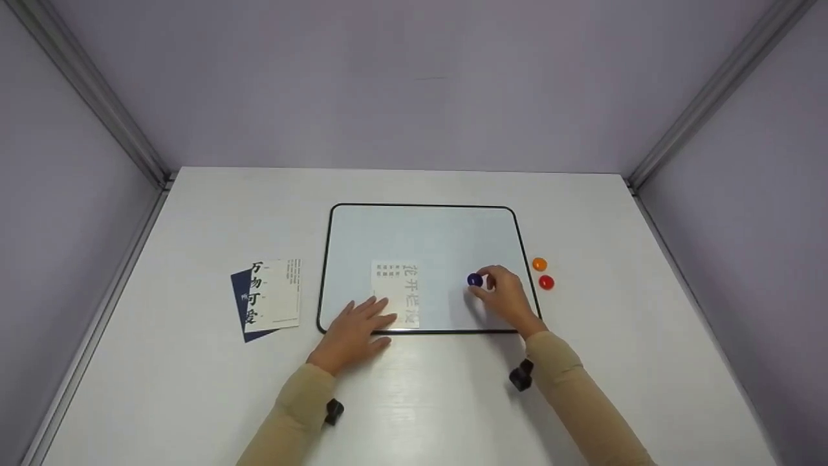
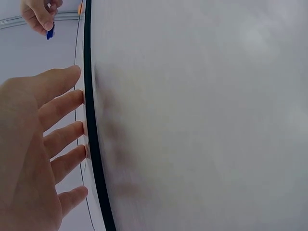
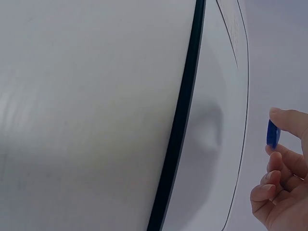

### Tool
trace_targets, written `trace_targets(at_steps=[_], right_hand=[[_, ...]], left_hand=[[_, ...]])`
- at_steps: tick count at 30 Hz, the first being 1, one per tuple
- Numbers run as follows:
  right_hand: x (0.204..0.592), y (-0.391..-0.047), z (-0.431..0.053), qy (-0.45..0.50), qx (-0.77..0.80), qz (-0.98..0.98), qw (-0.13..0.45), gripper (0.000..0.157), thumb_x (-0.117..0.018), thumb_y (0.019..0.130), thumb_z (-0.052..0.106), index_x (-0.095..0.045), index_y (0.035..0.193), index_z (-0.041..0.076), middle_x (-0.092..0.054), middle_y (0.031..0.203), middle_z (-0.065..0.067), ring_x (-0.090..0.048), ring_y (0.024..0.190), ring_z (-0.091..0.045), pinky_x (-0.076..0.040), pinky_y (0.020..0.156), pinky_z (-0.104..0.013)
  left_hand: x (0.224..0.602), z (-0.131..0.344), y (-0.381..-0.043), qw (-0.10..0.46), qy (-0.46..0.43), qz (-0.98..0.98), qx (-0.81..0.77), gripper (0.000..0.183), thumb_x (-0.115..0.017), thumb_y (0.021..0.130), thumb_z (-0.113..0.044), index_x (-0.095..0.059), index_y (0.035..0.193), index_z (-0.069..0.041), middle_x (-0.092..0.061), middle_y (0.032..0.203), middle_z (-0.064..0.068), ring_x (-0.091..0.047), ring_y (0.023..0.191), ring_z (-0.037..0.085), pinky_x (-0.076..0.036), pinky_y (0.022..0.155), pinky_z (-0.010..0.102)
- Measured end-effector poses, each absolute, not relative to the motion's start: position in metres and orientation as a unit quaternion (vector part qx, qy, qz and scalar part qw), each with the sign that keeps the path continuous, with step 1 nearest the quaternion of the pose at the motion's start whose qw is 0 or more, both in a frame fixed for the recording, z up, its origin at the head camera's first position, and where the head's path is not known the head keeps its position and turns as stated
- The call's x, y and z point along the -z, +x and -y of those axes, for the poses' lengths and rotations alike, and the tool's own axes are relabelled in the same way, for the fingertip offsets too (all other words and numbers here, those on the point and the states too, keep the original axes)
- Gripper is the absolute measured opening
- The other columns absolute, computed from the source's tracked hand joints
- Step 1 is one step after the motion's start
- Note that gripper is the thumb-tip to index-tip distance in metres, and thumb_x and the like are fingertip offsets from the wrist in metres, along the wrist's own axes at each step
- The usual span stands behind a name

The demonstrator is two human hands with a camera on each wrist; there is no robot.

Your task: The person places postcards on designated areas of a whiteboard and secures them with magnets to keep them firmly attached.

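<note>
Pinching a blue disc [image 1: 475, 280]: right hand [image 1: 506, 299]; spread wide over a card [image 1: 398, 285]: left hand [image 1: 354, 331].

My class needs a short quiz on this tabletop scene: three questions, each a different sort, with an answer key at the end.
1. Multiple choice: What does the right hand pinch?
A) a pen
B) a blue disc
C) a pair of scissors

2. True or false: The orange disc and the red disc lie beside the whiteboard, not on it.

3. Short answer: Which hand is nearer to the printed card that lies on the whiteboard?

Key:
1. B, a blue disc
2. True
3. The left hand
</note>
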State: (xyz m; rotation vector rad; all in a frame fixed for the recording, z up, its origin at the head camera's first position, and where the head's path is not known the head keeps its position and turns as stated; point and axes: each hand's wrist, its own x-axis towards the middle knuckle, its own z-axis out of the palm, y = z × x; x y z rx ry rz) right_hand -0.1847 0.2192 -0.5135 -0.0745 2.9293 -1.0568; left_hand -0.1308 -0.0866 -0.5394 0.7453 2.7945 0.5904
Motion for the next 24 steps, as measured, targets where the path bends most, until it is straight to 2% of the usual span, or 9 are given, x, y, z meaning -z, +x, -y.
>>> trace_targets(at_steps=[24], right_hand=[[0.506,-0.189,-0.193,-0.059,0.331,-0.942,-0.011,0.031,-0.074,0.084,0.017,-0.065,0.109,0.001,-0.057,0.081,-0.011,-0.045,0.073,-0.015,-0.034,0.066,-0.025]], left_hand=[[0.538,0.086,-0.132,0.109,0.245,-0.942,-0.204,0.049,-0.058,0.095,-0.037,-0.052,0.139,-0.019,-0.037,0.157,0.004,-0.030,0.149,0.027,-0.022,0.122,0.053]])
